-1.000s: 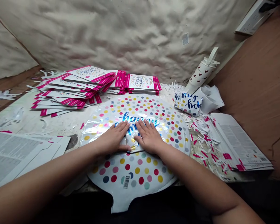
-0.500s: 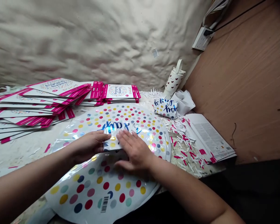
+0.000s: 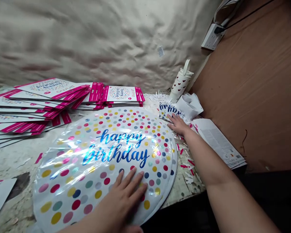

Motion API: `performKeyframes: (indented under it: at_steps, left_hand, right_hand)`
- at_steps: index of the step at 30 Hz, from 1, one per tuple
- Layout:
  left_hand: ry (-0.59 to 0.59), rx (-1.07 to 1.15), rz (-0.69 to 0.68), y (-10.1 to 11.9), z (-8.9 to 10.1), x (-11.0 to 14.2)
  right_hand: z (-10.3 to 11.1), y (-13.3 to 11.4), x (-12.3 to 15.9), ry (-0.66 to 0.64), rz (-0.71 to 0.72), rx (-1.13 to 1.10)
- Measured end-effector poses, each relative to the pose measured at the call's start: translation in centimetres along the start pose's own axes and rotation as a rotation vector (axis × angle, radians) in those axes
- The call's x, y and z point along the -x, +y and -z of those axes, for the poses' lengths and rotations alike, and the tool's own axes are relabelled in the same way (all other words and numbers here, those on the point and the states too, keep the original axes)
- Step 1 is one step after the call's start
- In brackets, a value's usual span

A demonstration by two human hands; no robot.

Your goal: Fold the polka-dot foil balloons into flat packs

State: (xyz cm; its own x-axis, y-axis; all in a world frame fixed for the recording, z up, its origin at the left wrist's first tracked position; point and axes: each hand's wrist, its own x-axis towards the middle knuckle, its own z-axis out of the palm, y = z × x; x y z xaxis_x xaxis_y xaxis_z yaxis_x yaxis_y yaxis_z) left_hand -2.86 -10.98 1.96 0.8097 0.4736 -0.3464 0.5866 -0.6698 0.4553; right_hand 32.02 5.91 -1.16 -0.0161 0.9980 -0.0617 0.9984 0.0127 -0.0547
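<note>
A flat round foil balloon, white with coloured dots and blue "happy birthday" lettering, lies spread on top of others like it. My left hand rests flat on its lower part with the fingers spread, holding nothing. My right hand is stretched out to the back right. Its open fingers touch the front of a folded foil balloon with blue lettering, which they partly cover.
Pink-and-white printed packs lie heaped at the left, with more packs behind. A tumbler and a white paper roll stand at the back right. Printed cards lie by the brown panel, near paper scraps.
The folded balloon has left my left hand and lies at the back right under my right hand. The balloon on top now lies flat with its lettering showing, my left hand on it.
</note>
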Motion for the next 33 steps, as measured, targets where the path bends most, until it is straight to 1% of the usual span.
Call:
performKeyframes:
  at_steps: [2, 4, 6, 7, 9, 10, 11, 12, 13, 14, 15, 16, 17, 18, 20, 22, 24, 26, 29, 31, 33]
  left_hand:
    - [-0.040, -0.071, 0.031, 0.9, 0.0, -0.2]
    - [-0.052, -0.110, 0.003, 1.4, -0.5, -0.1]
    - [0.024, -0.123, -0.074, 1.7, -1.5, 0.3]
    - [0.090, -0.118, -0.109, 1.8, -2.0, 0.5]
    - [0.209, -0.081, -0.133, 1.9, -2.6, 1.1]
    - [0.238, -0.046, -0.120, 1.9, -2.4, 1.3]
    - [0.239, 0.008, -0.090, 1.8, -2.0, 1.5]
    - [0.221, 0.083, -0.040, 1.6, -1.4, 1.6]
    - [0.191, 0.178, 0.018, 1.3, -0.7, 1.6]
    - [0.152, 0.290, 0.078, 0.9, 0.1, 1.5]
    - [0.107, 0.410, 0.132, 0.4, 0.9, 1.4]
    - [0.060, 0.527, 0.177, -0.2, 1.5, 1.3]
    - [0.025, 0.628, 0.217, -0.7, 1.9, 1.1]
    - [0.011, 0.707, 0.252, -1.2, 2.1, 1.0]
    - [0.047, 0.787, 0.314, -1.7, 2.2, 0.9]
    - [0.120, 0.730, 0.312, -1.8, 2.2, 1.4]
    - [0.154, 0.574, 0.271, -1.5, 2.5, 2.5]
    - [0.153, 0.462, 0.273, -1.1, 3.1, 3.8]
    - [0.131, 0.480, 0.324, -0.7, 3.8, 4.7]
    - [0.154, 0.478, 0.314, -0.5, 3.7, 4.7]
    - [0.199, 0.385, 0.301, -0.4, 2.8, 4.9]
  right_hand:
    - [-0.7, 0.6, -0.4, -0.031, -0.008, -0.007]
    - [-0.4, 1.1, -0.5, -0.041, -0.019, -0.012]
    - [0.5, 1.0, -0.3, -0.029, -0.026, -0.016]
    - [1.1, 0.7, 0.1, 0.004, -0.030, -0.019]
    - [2.3, -0.8, 1.8, 0.136, -0.006, -0.073]
    - [2.9, -2.0, 3.3, 0.197, 0.037, -0.142]
    - [3.3, -3.5, 5.1, 0.228, 0.112, -0.241]
    - [3.7, -5.1, 7.2, 0.194, 0.216, -0.366]
    - [3.9, -6.8, 9.5, 0.061, 0.354, -0.503]
    - [4.1, -8.5, 11.8, -0.132, 0.505, -0.611]
    - [4.1, -10.1, 14.0, -0.279, 0.617, -0.668]
    - [4.1, -11.5, 15.9, -0.365, 0.682, -0.696]
    - [4.0, -12.7, 17.4, -0.416, 0.709, -0.708]
    - [3.9, -13.7, 18.4, -0.422, 0.696, -0.706]
    - [3.3, -14.9, 19.3, -0.360, 0.612, -0.675]
    - [2.6, -15.4, 19.1, -0.286, 0.533, -0.623]
    - [1.7, -15.5, 18.5, -0.248, 0.482, -0.633]
    - [1.0, -15.5, 18.0, -0.280, 0.438, -0.721]
    - [0.6, -15.8, 17.7, -0.357, 0.369, -0.839]
    - [0.6, -16.3, 17.6, -0.415, 0.384, -0.888]
    - [0.7, -16.6, 17.5, -0.452, 0.441, -0.944]
